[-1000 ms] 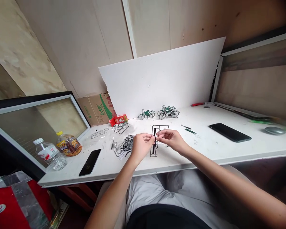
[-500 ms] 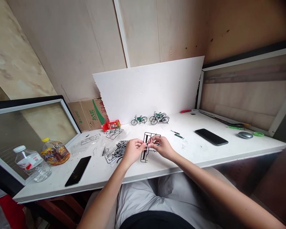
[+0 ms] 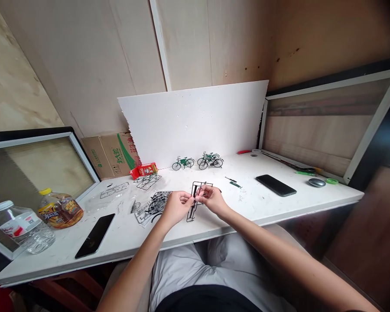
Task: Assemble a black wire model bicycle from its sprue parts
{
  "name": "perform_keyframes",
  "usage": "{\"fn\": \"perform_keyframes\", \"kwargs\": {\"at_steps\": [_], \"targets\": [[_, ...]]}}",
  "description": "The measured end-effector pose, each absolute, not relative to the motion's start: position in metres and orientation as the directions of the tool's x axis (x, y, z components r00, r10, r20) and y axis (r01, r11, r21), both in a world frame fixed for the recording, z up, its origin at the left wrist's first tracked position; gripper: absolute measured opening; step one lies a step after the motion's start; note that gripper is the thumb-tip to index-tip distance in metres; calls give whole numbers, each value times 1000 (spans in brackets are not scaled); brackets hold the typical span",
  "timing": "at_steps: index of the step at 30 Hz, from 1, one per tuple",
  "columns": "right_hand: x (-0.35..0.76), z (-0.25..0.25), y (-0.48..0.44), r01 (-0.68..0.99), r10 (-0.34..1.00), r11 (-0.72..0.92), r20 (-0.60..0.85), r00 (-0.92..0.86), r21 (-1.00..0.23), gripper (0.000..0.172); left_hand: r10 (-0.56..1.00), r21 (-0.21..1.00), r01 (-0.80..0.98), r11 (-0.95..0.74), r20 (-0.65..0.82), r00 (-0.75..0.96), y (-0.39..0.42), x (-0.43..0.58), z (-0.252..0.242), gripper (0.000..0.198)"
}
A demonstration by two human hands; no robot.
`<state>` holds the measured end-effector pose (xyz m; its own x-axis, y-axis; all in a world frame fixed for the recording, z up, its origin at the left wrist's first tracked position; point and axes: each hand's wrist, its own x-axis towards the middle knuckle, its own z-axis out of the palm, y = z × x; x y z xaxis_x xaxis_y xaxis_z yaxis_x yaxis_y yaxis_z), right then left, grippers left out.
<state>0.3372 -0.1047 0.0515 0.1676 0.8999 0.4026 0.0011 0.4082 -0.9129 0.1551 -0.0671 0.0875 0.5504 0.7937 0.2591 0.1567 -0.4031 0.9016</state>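
Both hands meet over the front of the white table at a black plastic parts frame (image 3: pixel 190 213), a model-kit sprue with thin bars. My left hand (image 3: pixel 180 203) is closed, its thumb and fingers pinching the sprue from the left. From the right, my right hand (image 3: pixel 212 199) is closed on the same sprue; its fingertips almost touch those of the left. Any small part between the fingertips is too small to make out. Beside my left hand lies a pile of black and grey plastic parts (image 3: pixel 157 203). Small dark green pieces (image 3: pixel 235 184) lie beyond my right hand.
Model bicycles (image 3: pixel 209 160) stand at the back before a white board (image 3: pixel 195 123). A phone (image 3: pixel 275 185) and a mouse (image 3: pixel 316 182) lie to the right. On the left are another phone (image 3: pixel 95 235), a water bottle (image 3: pixel 24 227), a drink bottle (image 3: pixel 61 209) and a red packet (image 3: pixel 143 170).
The whole scene has shifted slightly left as the head view turned right. Both hands keep their hold on the sprue, which appears slightly tilted compared with before.
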Motion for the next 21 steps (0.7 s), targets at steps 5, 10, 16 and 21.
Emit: {"fn": "perform_keyframes", "kwargs": {"at_steps": [5,10,16,21], "targets": [[345,49,-101,15,921,351,348,177,-936,52,768,929,102,-356,228,599,-64,155,86,21],[352,42,-98,19,945,326,326,29,-945,37,733,919,127,-374,209,647,-67,154,89,20],[355,37,-96,-21,958,287,287,3,-958,40,702,907,149,-394,192,686,-74,153,94,25],[350,38,-96,-83,951,284,270,154,-955,42,733,917,161,-365,176,657,-77,160,87,25]]}}
